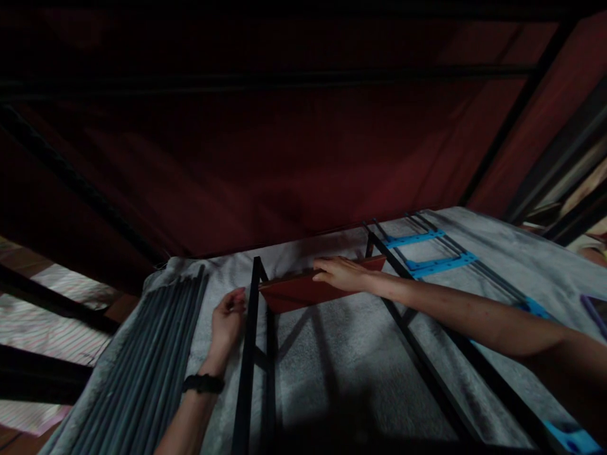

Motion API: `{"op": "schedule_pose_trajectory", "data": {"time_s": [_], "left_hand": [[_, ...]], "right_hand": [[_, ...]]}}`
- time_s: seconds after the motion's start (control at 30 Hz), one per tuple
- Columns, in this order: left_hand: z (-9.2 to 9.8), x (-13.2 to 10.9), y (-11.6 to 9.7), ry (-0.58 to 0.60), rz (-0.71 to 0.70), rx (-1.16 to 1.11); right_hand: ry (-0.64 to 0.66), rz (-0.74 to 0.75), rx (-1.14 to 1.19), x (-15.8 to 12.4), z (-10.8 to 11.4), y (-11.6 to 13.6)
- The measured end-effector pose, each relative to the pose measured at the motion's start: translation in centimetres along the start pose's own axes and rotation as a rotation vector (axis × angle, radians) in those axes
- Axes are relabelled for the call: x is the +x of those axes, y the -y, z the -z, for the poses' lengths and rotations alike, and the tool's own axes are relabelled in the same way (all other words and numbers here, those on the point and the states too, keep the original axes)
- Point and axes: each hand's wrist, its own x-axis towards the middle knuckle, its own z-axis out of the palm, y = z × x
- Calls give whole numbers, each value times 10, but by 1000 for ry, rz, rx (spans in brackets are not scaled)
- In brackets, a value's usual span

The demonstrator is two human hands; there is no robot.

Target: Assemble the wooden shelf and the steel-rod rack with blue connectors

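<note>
Panel [327, 293] btwn black frames [248, 354] is prob. risking tilt if R hand [339, 273], fingers gripping top edge, starts slipping; L hand [228, 319], half-curled, is holding nothing.

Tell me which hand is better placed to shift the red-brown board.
Probably the right hand: it is at the board, over its top edge. The left hand is outside the black frame, beside a post.

Head feed | I see my right hand [342, 274] gripping the reddish board [308, 297] by its upper edge | left hand [227, 321] half-curled beside the black frame [248, 354] | grey rods [154, 347] left, blue brackets [443, 265] right
</note>
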Motion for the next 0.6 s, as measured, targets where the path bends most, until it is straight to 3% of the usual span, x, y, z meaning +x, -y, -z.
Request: {"op": "schedule_pose_trajectory", "data": {"time_s": [0.07,0.1,0.17,0.27,0.33,0.43,0.53,0.6], "left_hand": [[10,8,-35,-134,-111,16],[13,11,-56,-131,-181,45],[9,15,-97,45,-292,175],[-15,15,-133,512,-410,482],[-36,16,-135,721,-452,615],[-56,22,-121,854,-389,691],[-58,29,-109,853,-296,707],[-55,33,-104,843,-272,698]], "right_hand": [[-1,7,5,0,0,-2],[-5,7,11,1,0,-3],[-15,7,22,2,-3,-4],[-22,18,26,4,-6,-3],[-24,47,32,5,-3,-2],[-85,110,45,-2,19,-9],[-333,61,102,-28,56,-38],[-565,-156,200,-55,73,-68]]}}
